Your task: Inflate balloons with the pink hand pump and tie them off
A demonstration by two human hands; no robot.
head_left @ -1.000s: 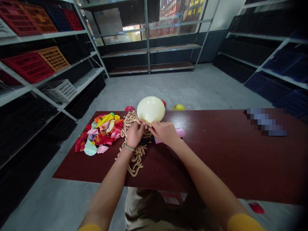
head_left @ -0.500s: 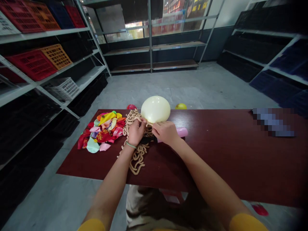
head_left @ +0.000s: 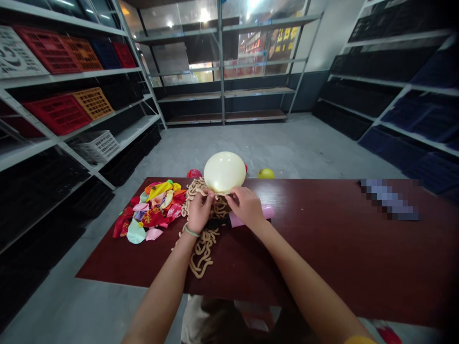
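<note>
A pale yellow inflated balloon (head_left: 224,171) sits over a dark red table (head_left: 322,248), just beyond both hands. My left hand (head_left: 199,211) is closed with its fingers pinched at the balloon's neck, resting over a heap of beige rope (head_left: 202,248). My right hand (head_left: 245,206) is closed too, pinching at the same neck from the right. Under my right hand lies a pink pump with a black end (head_left: 251,218). A pile of flat coloured balloons (head_left: 150,208) lies left of the rope.
Metal shelves with red, orange and white crates (head_left: 60,112) line the left wall; dark bins fill shelves on the right. Small red (head_left: 194,173) and yellow (head_left: 266,173) balloons lie on the floor beyond the table. A blurred object (head_left: 389,199) rests at the table's far right.
The view has tilted up, showing more of the shelves. Both hands stay pinched at the balloon's neck, with the balloon shifted slightly left between them.
</note>
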